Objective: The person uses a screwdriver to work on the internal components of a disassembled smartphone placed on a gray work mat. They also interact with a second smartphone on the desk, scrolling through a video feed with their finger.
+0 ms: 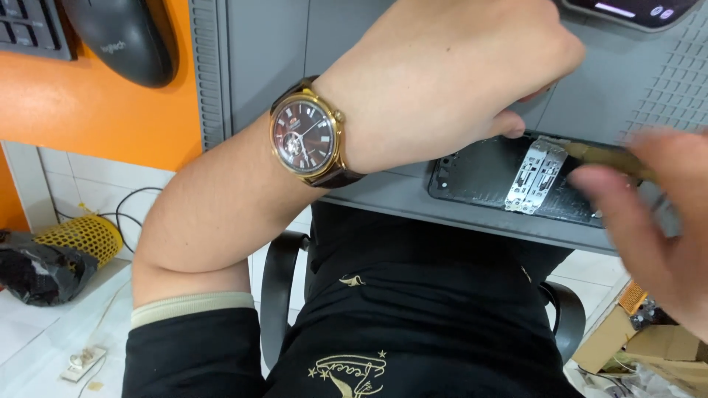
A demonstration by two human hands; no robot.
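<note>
Left grip (450, 81): fingertips pressed on dark phone body's (487, 177) upper edge, steadying it on grey surface (383, 195). Right grip (649, 214): blurred, pinching brownish tool (605, 156) right of body, long axis lying sideways.

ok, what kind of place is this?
Likely a small electronics or phone repair bench. The left hand steadies an opened black device with a metal bracket on a grey work mat; a mouse lies nearby. The right hand is blurred.
</note>
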